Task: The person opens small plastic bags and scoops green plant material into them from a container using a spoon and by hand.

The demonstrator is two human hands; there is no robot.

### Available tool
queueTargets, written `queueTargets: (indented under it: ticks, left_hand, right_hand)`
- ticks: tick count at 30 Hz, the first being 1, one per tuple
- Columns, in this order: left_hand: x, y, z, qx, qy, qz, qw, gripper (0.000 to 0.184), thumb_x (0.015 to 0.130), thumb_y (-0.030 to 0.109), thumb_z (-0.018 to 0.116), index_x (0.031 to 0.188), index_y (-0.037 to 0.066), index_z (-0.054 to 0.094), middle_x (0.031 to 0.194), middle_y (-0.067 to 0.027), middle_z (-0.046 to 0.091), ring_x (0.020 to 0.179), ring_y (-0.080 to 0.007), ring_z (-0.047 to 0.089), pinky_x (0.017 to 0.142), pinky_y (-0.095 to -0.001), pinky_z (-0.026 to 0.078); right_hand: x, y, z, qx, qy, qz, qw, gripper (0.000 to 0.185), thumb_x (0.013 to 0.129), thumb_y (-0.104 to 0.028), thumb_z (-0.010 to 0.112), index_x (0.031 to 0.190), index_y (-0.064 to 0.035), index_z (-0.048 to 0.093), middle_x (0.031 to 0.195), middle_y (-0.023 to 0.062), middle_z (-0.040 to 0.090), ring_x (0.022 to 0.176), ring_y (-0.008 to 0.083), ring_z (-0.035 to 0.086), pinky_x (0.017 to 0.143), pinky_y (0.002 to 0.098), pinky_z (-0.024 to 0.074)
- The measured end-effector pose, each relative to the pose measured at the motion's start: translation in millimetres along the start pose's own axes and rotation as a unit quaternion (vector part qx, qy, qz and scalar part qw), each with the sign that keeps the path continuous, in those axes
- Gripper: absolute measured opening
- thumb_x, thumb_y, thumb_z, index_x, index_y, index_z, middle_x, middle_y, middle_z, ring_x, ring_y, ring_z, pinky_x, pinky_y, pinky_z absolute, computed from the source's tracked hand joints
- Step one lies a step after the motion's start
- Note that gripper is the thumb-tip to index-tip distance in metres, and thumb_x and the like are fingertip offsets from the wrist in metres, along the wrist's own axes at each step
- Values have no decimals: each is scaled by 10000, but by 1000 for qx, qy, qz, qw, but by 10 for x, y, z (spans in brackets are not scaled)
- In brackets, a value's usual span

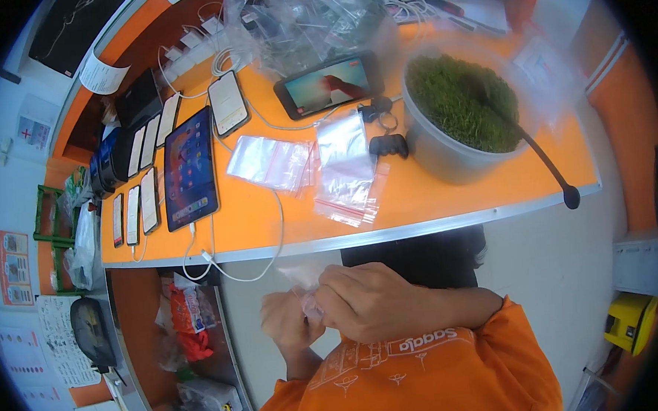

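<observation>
In front of my chest, past the table's edge, my left hand (291,323) and my right hand (367,300) meet on a small clear plastic bag (300,277). Both hands are closed on it, fingers curled. The bag's upper part sticks up between them, and its contents are hidden. On the orange table ahead lie several empty-looking zip bags (273,162) and more zip bags (344,160) with red seal lines. To their right, a translucent tub (453,158) holds finely chopped green leaves (461,98). A dark long-handled utensil (546,160) rests in it, its handle over the rim.
A tablet (190,168), several phones and white charging cables cover the table's left side. A phone (328,85) playing a video leans at the back before a large clear plastic bag (312,28). Keys (388,145) lie beside the tub. The metal table edge (419,229) runs ahead of my hands.
</observation>
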State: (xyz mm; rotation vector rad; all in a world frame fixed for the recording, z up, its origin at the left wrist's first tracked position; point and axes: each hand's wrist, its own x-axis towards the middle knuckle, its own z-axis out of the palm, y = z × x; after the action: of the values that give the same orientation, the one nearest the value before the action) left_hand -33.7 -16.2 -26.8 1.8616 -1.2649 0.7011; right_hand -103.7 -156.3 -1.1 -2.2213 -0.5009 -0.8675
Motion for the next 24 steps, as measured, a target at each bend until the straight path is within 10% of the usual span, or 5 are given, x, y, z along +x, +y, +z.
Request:
queueTargets:
  ticks: [12, 19, 24]
  left_hand:
    - [-52, -247, -207, 142, 125, -43, 981, 90, 640, 63, 577, 615, -19, 547, 462, -73, 467, 361, -193, 425, 389, -244, 324]
    - [116, -126, 22, -141, 141, -132, 971, 406, 638, 108, 715, 890, 68, 399, 721, -51, 412, 546, -128, 403, 430, -216, 279]
    - [176, -38, 145, -19, 211, -89, 973, 312, 646, 17, 698, 833, 73, 454, 713, -51, 430, 560, -145, 416, 534, -255, 329]
  right_hand:
    - [-13, -28, 113, -33, 13, 9, 999, 160, 627, -13, 587, 630, -3, 427, 601, 70, 362, 473, 160, 435, 366, 238, 361]
    - [-6, 59, 287, -17, 50, -62, 997, 164, 605, -32, 591, 631, -22, 429, 627, 68, 395, 552, 166, 456, 425, 248, 393]
    - [-13, 79, 148, -37, 58, -15, 997, 147, 622, -48, 592, 677, -17, 460, 654, 69, 410, 555, 185, 459, 432, 267, 390]
